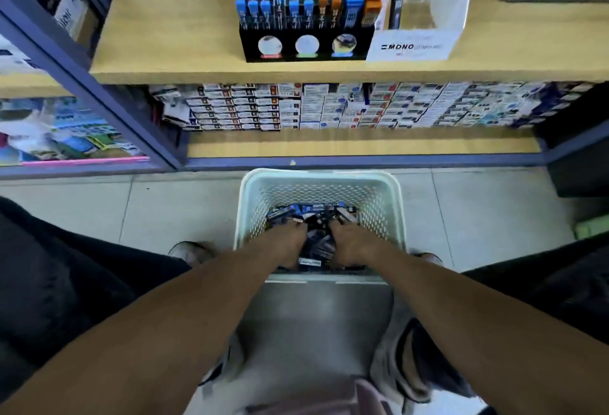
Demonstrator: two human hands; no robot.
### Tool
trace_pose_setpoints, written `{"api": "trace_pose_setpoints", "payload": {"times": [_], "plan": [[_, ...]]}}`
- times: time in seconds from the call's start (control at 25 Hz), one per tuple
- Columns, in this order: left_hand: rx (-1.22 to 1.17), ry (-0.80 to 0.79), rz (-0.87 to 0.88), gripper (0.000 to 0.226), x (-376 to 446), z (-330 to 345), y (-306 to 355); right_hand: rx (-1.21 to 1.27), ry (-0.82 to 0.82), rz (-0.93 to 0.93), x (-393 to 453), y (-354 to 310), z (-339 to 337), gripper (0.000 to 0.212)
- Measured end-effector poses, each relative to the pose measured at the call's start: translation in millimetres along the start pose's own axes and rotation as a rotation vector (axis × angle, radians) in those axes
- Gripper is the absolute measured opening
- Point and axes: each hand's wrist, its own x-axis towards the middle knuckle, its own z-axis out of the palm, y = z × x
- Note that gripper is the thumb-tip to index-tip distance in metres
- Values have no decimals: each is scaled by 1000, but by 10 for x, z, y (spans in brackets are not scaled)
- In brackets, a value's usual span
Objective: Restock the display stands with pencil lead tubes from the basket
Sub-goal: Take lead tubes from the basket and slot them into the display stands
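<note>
left hand (pixel 284 243), right hand (pixel 350 243): grips unclear | perforated plastic basket (pixel 321 180) | glossy tubes (pixel 309 213)

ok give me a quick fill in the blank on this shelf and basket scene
1. Both hands, left and right, reach into the ____.
2. The basket stands on the ____.
3. The black stand holds tubes with blue and ____ caps.
4. The white sign beside the stand reads ____.

Missing words: basket; floor; orange; MONO
</note>
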Motion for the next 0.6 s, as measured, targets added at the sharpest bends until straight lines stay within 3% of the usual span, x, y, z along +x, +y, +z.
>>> {"api": "trace_pose_setpoints", "payload": {"times": [0.08,0.24,0.44,0.6], "plan": [[31,-9,1,72,118,99,30,-31,-27,18,51,-56,87,88],[86,24,2,80,304,167,31,-141,48,35,152,-113,250,92],[38,134,-16,77,373,161,-22,-117,127,23,290,-83,309,86],[-42,150,-151,73,420,327,7,-91,143,23,341,-112,324,76]]}}
